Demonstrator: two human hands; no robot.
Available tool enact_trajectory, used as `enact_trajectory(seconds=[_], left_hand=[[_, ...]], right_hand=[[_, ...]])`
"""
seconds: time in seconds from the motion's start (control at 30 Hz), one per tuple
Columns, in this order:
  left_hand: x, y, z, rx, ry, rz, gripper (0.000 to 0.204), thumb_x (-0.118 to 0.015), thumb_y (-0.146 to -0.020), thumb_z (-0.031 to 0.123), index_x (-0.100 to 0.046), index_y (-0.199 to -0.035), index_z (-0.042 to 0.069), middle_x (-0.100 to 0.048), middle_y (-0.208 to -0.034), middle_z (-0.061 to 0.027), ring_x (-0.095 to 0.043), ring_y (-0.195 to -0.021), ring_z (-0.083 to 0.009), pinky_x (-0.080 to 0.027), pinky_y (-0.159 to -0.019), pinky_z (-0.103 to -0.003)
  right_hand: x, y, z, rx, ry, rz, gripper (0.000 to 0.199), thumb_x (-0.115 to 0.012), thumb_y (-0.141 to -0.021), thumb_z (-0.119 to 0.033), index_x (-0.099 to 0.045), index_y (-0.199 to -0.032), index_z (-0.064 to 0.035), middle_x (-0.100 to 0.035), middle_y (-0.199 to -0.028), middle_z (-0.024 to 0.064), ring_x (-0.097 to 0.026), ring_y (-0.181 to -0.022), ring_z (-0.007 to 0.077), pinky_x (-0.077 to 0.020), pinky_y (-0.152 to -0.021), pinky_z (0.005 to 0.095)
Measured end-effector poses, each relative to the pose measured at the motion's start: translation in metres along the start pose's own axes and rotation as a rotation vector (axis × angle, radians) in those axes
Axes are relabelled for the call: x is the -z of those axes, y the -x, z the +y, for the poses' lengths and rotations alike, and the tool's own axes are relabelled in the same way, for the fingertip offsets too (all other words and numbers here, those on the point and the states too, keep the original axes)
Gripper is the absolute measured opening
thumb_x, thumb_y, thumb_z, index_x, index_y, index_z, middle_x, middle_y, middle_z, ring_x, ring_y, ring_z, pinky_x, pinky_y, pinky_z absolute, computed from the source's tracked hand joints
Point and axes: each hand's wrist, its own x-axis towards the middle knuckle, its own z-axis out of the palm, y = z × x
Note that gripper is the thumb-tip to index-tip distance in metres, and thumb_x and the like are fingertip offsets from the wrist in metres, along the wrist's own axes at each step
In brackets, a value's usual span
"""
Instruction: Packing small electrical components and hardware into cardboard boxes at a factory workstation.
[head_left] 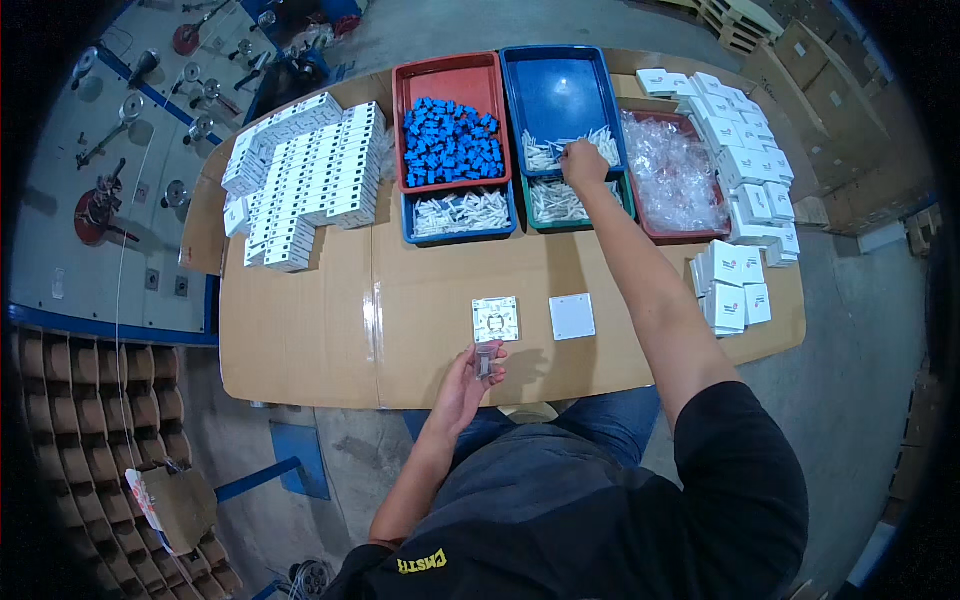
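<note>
My left hand (pixel 464 388) is closed around a small clear plastic bag or cup (pixel 486 362), held upright near the table's front edge; its contents are too small to name. Just beyond it lies a square white plate with a fitted middle (pixel 496 320), and to the right of that a plain white square cover (pixel 572 316). Reaching far forward, my right hand (pixel 584 165) is at the near end of a blue tray (pixel 560 90), among small white plastic pegs (pixel 542 154). Its fingers are drawn together, and what they pinch is hidden.
A red tray (pixel 447 75) holds small blue parts; blue and green trays below it hold more white pegs. Clear plastic bags (pixel 672 175) fill a red tray on the right. White boxes are stacked left (pixel 310 175) and right (pixel 750 170) on the cardboard-covered table (pixel 300 340).
</note>
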Motion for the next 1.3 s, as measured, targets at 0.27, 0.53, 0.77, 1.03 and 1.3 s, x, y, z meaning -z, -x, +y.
enact_trajectory(seconds=[0.27,0.53,0.77,1.03,1.3], left_hand=[[0.001,-0.012,0.006,0.025,0.015,-0.007,0.049,-0.040,-0.109,0.039,-0.055,-0.136,0.000,-0.068,-0.118,-0.0117,-0.066,-0.097,-0.0177,-0.052,-0.089,-0.033],[-0.003,-0.018,0.005,0.049,-0.001,0.011,0.049,-0.039,-0.109,0.040,-0.055,-0.134,0.001,-0.067,-0.120,-0.0129,-0.064,-0.097,-0.0191,-0.051,-0.089,-0.035],[-0.019,-0.012,0.008,0.047,-0.003,-0.071,0.052,-0.036,-0.109,0.040,-0.052,-0.141,0.002,-0.066,-0.126,-0.0125,-0.065,-0.103,-0.0202,-0.051,-0.093,-0.035],[-0.041,-0.017,0.012,0.040,-0.004,-0.182,0.048,-0.045,-0.108,0.034,-0.051,-0.143,0.001,-0.064,-0.130,-0.0130,-0.066,-0.109,-0.0200,-0.052,-0.093,-0.033],[-0.069,-0.014,0.022,0.005,0.024,-0.241,0.045,-0.045,-0.108,0.031,-0.052,-0.141,0.001,-0.064,-0.131,-0.0135,-0.067,-0.106,-0.0182,-0.053,-0.093,-0.032]], right_hand=[[-0.015,-0.011,0.008,0.024,0.110,0.033,0.012,-0.067,-0.087,-0.018,-0.076,-0.090,-0.0107,-0.068,-0.102,0.0127,-0.067,-0.099,0.0339,-0.0558,-0.081,0.0491],[0.023,0.012,0.005,0.115,-0.271,0.204,0.016,-0.074,-0.085,-0.023,-0.072,-0.092,-0.0083,-0.069,-0.095,0.0120,-0.068,-0.087,0.0316,-0.0541,-0.075,0.0470],[0.107,0.109,-0.037,-0.247,-1.425,-0.251,0.016,-0.069,-0.096,-0.016,-0.069,-0.106,-0.0032,-0.073,-0.091,0.0056,-0.052,-0.064,0.0059,-0.0407,-0.058,0.0232],[0.183,0.214,-0.059,-0.375,-1.922,-0.473,0.017,-0.067,-0.098,-0.013,-0.067,-0.111,-0.0027,-0.071,-0.100,0.0086,-0.051,-0.068,0.0060,-0.0408,-0.061,0.0220],[0.192,0.233,-0.045,-0.341,-1.880,-0.510,0.020,-0.067,-0.095,-0.007,-0.067,-0.113,-0.0004,-0.071,-0.099,0.0088,-0.050,-0.065,0.0054,-0.0382,-0.057,0.0206]])
